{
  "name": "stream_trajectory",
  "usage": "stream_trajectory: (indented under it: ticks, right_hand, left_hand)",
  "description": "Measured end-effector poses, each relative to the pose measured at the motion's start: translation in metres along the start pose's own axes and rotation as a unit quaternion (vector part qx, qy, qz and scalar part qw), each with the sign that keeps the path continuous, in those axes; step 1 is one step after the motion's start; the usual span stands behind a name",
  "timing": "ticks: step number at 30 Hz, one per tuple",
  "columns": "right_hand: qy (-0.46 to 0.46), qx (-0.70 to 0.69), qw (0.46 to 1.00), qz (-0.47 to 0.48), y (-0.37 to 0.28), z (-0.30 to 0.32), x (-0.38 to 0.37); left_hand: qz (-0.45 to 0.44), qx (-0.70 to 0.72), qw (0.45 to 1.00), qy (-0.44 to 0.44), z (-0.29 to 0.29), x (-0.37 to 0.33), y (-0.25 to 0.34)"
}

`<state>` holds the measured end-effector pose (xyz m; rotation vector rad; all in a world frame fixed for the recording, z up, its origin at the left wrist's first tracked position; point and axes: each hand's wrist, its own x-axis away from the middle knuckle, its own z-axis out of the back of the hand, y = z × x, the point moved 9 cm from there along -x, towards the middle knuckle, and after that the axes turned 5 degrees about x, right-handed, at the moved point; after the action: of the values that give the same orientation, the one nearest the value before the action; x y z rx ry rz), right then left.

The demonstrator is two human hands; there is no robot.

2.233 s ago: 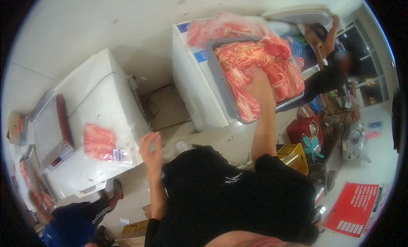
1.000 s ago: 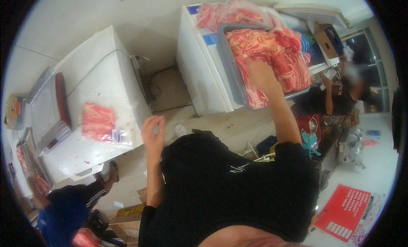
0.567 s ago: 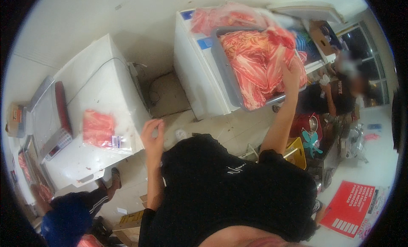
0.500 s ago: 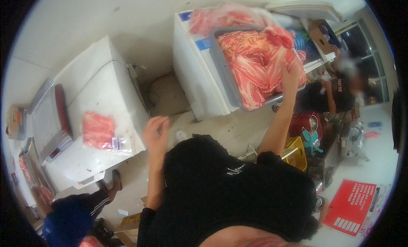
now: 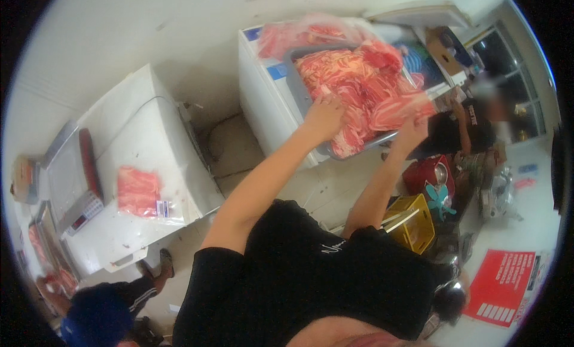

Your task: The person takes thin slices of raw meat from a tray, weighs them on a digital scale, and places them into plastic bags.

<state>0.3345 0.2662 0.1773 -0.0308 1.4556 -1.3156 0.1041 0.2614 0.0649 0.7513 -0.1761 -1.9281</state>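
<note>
A grey tray [image 5: 301, 90] heaped with thin, red-and-white marbled meat slices [image 5: 332, 66] rests on a white chest freezer. My left hand [image 5: 324, 117] reaches over the tray's near left side, its fingers curled down into the slices. At the right side of the tray, my right hand [image 5: 411, 133] pinches the edge of a lifted bundle of meat slices [image 5: 399, 109]. Part of that bundle extends past the tray's right rim. The fingertips of my left hand are partly hidden against the meat.
Behind the tray lies bagged meat [image 5: 278, 41]. On the left, a white worktop [image 5: 137, 132] holds a flat meat pack [image 5: 139, 191] and a scale [image 5: 81, 212]. A person in a blue cap [image 5: 98, 317] works at lower left; another person [image 5: 445, 132] stands at right. A yellow crate [image 5: 421, 224] is nearby.
My left hand has swung up and right from beside the worktop into the tray. My right hand has drawn slightly nearer and pulled up a bundle of slices.
</note>
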Motion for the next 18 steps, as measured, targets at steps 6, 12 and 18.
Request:
stream_trajectory:
  ticks: [6,12,18]
  right_hand:
    - [0.002,-0.164,0.985,-0.052,0.011,0.03,-0.014]
    - [-0.176,0.031,0.984,0.005,-0.084,-0.032,0.053]
    - [-0.349,-0.05,0.914,0.203,-0.162,-0.098,0.119]
  left_hand:
    - [0.023,0.133,0.991,0.022,0.016,0.003,0.007]
    - [0.102,0.59,0.784,0.166,0.072,0.046,0.045]
    - [0.238,0.754,0.557,0.253,0.096,0.068,0.017]
